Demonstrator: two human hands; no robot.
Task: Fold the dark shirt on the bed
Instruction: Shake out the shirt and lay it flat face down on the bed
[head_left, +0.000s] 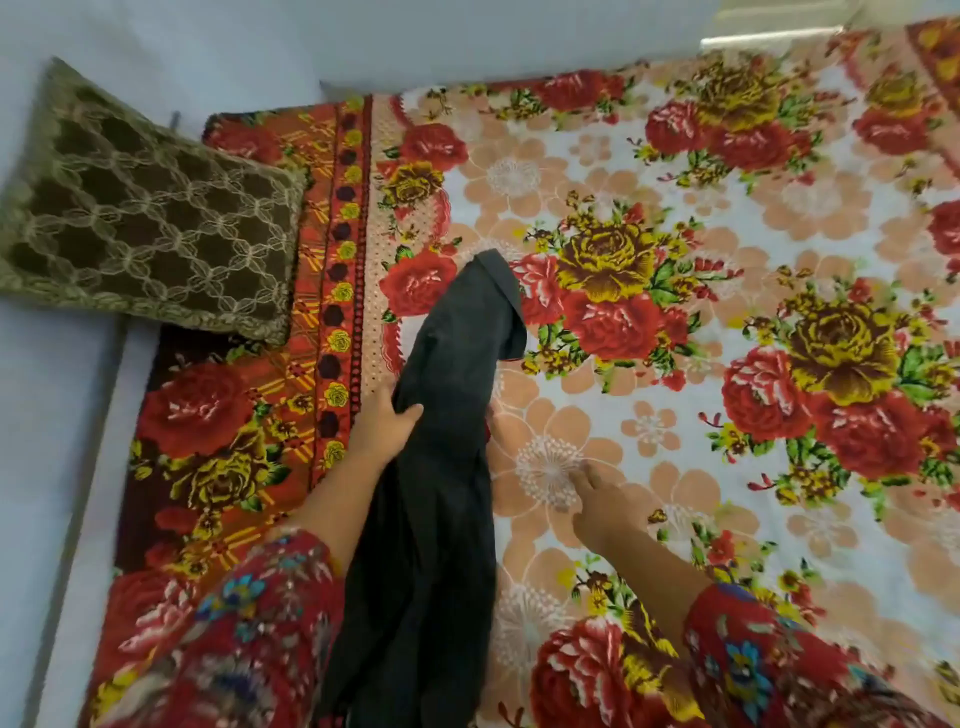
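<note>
One left hand (382, 423) around dark shirt (452, 358).

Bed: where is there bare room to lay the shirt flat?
The wide floral blanket right of the dark shirt, beyond the right hand, lies bare. The left edge is crowded: the cushion sits there, and the left hand grips the shirt.
</note>
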